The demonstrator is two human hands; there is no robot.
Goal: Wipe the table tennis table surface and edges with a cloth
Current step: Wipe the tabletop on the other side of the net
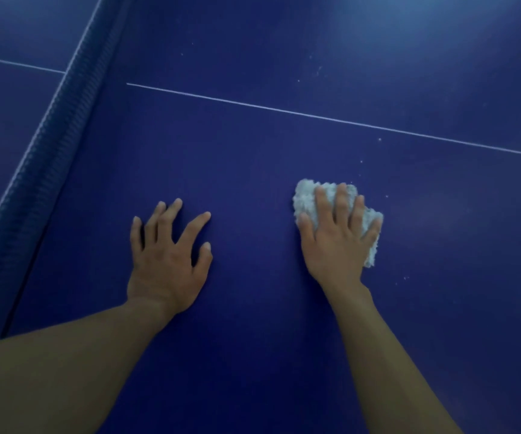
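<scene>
Mid-wipe of the worktop surface: right hand, fingers straight, presses the cloth below the white line. Left hand is splayed flat, holding nothing. Next, probably sweep toward the specks beside that line.

— What's the table top like?
— Smooth and hard, with a faint sheen where light falls and pale dust specks.
— And the cloth?
— Fluffy, nubby, like terry. The net is matt woven mesh.
</scene>
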